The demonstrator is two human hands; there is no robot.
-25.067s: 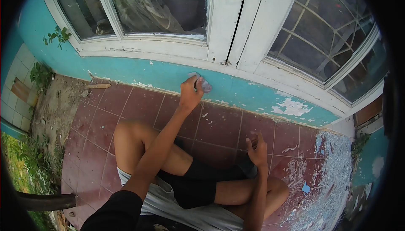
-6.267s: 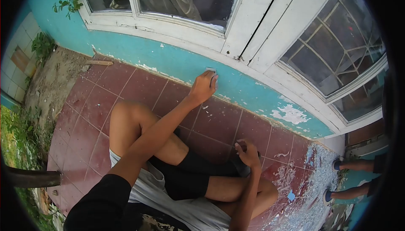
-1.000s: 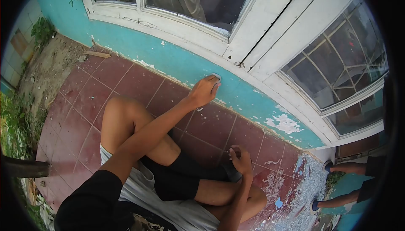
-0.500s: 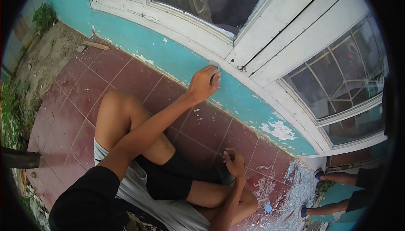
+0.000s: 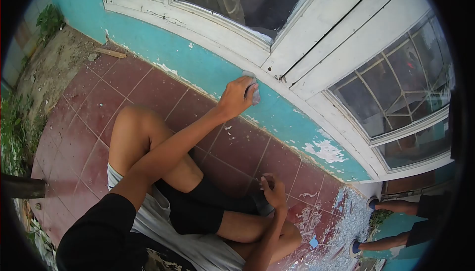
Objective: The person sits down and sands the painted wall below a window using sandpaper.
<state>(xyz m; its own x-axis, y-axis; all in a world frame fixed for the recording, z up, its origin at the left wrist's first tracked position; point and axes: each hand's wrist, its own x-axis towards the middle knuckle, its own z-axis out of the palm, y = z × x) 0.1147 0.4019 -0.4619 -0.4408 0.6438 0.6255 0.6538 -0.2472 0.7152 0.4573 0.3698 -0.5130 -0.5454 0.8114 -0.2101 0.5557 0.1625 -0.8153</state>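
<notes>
My left hand (image 5: pixel 236 99) is closed on a grey, flat sandpaper-like piece (image 5: pixel 256 97) and presses it to the turquoise wall (image 5: pixel 208 68), just under the white window frame. Part of the piece is hidden by my fingers, and I cannot tell its exact kind. Bare and chipped spots show on the paint near the floor and farther right. Above my lower leg, my right hand (image 5: pixel 275 193) hangs loosely curled, its thumb and fingers apart. Nothing shows in it.
I sit cross-legged on red floor tiles (image 5: pixel 237 142). Pale paint flakes (image 5: pixel 341 226) litter the floor at right, where another person's legs (image 5: pixel 391 205) stand. A wood strip (image 5: pixel 111 53) lies at upper left. Glass panes and a white door (image 5: pixel 346 28) rise above the wall.
My left hand stays at nearly the same spot on the wall with the grey piece. The whole view has shifted very slightly. My right hand has barely moved.
</notes>
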